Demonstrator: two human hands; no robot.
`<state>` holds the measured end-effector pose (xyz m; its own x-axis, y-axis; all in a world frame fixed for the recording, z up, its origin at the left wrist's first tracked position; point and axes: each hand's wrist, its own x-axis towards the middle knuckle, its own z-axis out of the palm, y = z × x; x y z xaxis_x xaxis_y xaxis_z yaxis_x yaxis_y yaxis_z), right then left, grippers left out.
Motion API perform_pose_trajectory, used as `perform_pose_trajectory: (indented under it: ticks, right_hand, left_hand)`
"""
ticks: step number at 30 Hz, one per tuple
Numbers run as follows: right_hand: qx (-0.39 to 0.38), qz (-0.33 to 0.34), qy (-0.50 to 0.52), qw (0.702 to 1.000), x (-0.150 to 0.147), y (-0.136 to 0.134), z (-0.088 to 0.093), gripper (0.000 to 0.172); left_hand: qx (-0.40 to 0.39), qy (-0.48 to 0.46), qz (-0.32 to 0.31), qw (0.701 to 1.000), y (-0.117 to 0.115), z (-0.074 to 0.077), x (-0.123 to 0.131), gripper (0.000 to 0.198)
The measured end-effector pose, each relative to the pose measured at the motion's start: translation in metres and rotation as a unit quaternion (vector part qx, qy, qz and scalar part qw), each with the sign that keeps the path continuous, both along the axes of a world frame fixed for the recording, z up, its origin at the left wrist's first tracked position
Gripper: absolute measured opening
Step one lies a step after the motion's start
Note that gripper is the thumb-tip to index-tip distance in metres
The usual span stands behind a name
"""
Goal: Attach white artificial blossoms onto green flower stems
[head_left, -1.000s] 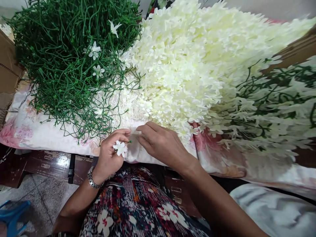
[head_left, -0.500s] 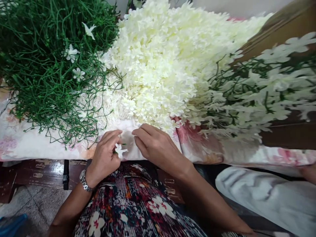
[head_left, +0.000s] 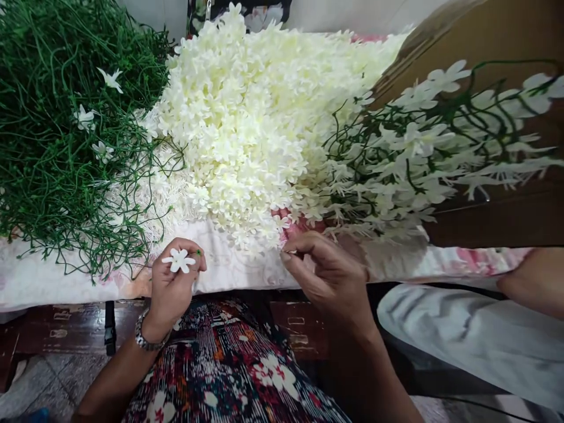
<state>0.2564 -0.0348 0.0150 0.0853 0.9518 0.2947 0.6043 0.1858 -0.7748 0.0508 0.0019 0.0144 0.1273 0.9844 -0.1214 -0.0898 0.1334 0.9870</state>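
My left hand (head_left: pixel 171 294), a watch on its wrist, is closed around a green stem with a white artificial flower (head_left: pixel 178 260) facing up. A green stem tip pokes out beside its fingers. Off to the right, my right hand (head_left: pixel 332 279) pinches thumb and forefinger together at the lower edge of the heap of loose white petals (head_left: pixel 247 129). Something tiny and pale may be between those fingertips; I cannot make it out. The tangled pile of green plastic stems (head_left: pixel 74 117) lies beyond my left hand, with a few white flowers on it.
A floral cloth (head_left: pixel 238 264) covers the work surface. Assembled white flower sprays (head_left: pixel 409 158) lie at the right against a cardboard box (head_left: pixel 497 217). Another person's arm (head_left: pixel 531 270) and pale-clothed leg (head_left: pixel 458 335) are close by on the right.
My hands have moved apart: the right went rightward to the petal heap, while the left shifted slightly left, still with the white flower. The view has swung somewhat to the right.
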Motion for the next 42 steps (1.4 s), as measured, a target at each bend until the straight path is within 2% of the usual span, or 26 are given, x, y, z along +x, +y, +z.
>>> perform_pose_trajectory:
  ticks: [4,9,11,15,22,25,28,34,37,42]
  right_hand:
    - [-0.036,0.069,-0.117,0.99,-0.005,-0.005,-0.002,0.007]
    - [-0.056,0.027,-0.198,0.978,-0.021,-0.006,-0.014,0.01]
    - [-0.041,0.014,-0.195,0.98,-0.024,-0.006,-0.018,0.01]
    - [-0.007,0.03,-0.174,0.984,-0.022,-0.008,-0.018,0.009]
    - [0.046,0.102,-0.134,0.985,-0.02,-0.012,0.001,0.016]
    - [0.029,0.158,-0.05,0.986,-0.027,-0.008,0.005,0.018]
    - [0.003,0.175,0.051,0.983,-0.036,-0.002,0.004,0.017]
    - [0.02,0.104,0.229,0.968,-0.058,0.006,0.007,0.015]
    - [0.013,0.115,0.222,0.968,-0.07,0.007,0.007,0.017]
    - [0.058,0.107,0.1,0.988,-0.083,0.013,-0.003,0.022]
  left_hand:
    - [-0.034,-0.02,-0.054,0.998,-0.001,-0.004,0.011,0.004]
    - [-0.05,-0.001,-0.084,0.995,-0.003,-0.005,0.018,0.006]
    - [-0.038,0.018,-0.085,0.996,-0.003,-0.004,0.019,0.005]
    - [0.01,0.08,-0.096,0.992,-0.002,-0.002,0.02,0.002]
    - [0.13,0.121,-0.129,0.976,0.001,0.001,0.024,0.023]
    - [0.126,0.124,-0.152,0.972,0.002,0.003,0.021,0.015]
    - [0.076,0.123,-0.132,0.981,0.0,0.005,0.014,0.007]
    - [-0.013,0.128,0.001,0.992,-0.005,0.006,0.004,0.006]
    - [-0.04,0.114,0.031,0.992,-0.005,0.006,0.002,0.007]
    - [-0.037,0.093,0.033,0.994,-0.008,0.005,-0.002,0.007]
